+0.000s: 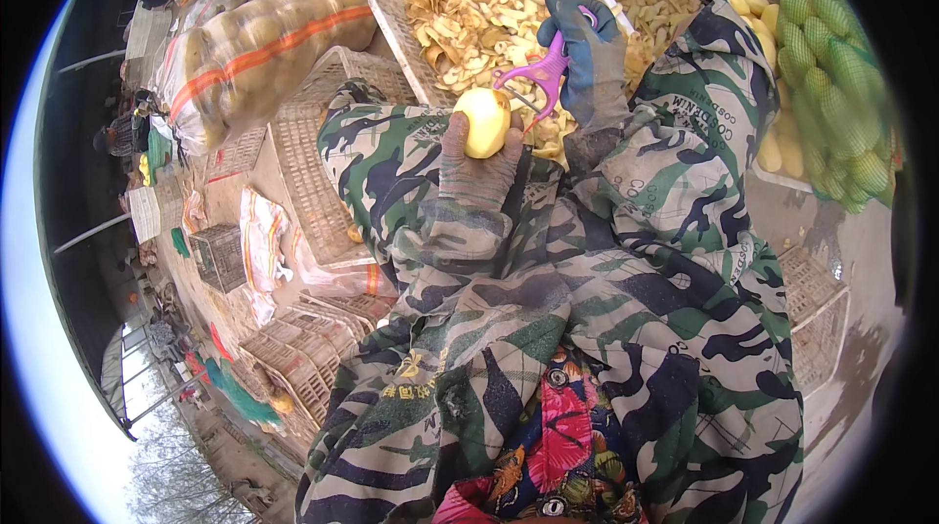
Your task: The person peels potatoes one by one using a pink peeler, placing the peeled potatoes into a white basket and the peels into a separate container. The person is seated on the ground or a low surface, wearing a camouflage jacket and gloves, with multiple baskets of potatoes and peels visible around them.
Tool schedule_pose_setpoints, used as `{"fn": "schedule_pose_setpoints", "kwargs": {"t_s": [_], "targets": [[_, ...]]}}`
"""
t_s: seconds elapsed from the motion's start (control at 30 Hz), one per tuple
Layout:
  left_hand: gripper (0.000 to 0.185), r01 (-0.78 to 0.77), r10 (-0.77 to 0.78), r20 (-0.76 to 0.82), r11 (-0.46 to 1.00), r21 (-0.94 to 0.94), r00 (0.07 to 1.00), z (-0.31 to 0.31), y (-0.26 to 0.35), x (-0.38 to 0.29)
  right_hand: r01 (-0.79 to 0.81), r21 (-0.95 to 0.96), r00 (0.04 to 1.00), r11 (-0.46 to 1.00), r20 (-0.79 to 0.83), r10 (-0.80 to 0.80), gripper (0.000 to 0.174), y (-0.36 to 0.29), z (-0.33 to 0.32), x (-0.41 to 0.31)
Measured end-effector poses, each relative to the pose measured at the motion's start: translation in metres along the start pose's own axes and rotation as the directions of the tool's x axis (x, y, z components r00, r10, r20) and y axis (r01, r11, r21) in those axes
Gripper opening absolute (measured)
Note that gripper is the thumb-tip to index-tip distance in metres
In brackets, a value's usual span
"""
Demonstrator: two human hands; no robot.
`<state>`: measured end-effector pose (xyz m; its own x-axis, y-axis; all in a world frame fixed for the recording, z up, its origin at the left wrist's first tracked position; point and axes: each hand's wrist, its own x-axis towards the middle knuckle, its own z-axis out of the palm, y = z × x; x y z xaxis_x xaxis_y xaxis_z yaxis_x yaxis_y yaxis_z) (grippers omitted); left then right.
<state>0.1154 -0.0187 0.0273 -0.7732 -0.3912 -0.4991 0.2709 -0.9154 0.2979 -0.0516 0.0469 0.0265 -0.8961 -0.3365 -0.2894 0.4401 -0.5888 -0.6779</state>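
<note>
My left hand [480, 172], in a soiled knit glove, is closed around the lower part of a peeled yellow potato [482, 123]. My right hand [590, 58] wears a blue coated glove and grips a purple Y-shaped vegetable peeler [546, 69]. The peeler's head is close to the potato's right side; whether the blade touches it I cannot tell. Just beyond both hands stands a white plastic crate [396, 18], heaped with potato peelings [477, 18].
A large clear sack of potatoes [257, 58] lies to the left. Plastic crates [312, 179] stand below it. On the right, a tub holds peeled potatoes [788, 135] beside green net bags of potatoes [832, 99]. More peelings [653, 18] lie beyond my right hand.
</note>
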Motion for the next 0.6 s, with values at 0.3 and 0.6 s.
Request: {"fn": "schedule_pose_setpoints", "kwargs": {"t_s": [0.3,0.6], "targets": [[0.056,0.082,-0.067,-0.098,0.986,0.148,0.993,-0.004,-0.010,-0.001,0.009,-0.167,0.997,0.986,-0.078,-0.022,0.027,0.015,-0.026,0.026],[0.060,0.009,-0.054,0.197,0.975,0.224,0.979,0.014,-0.014,-0.003,0.000,-0.074,1.000,0.997,-0.030,-0.002,0.023,0.011,-0.021,0.032]]}}
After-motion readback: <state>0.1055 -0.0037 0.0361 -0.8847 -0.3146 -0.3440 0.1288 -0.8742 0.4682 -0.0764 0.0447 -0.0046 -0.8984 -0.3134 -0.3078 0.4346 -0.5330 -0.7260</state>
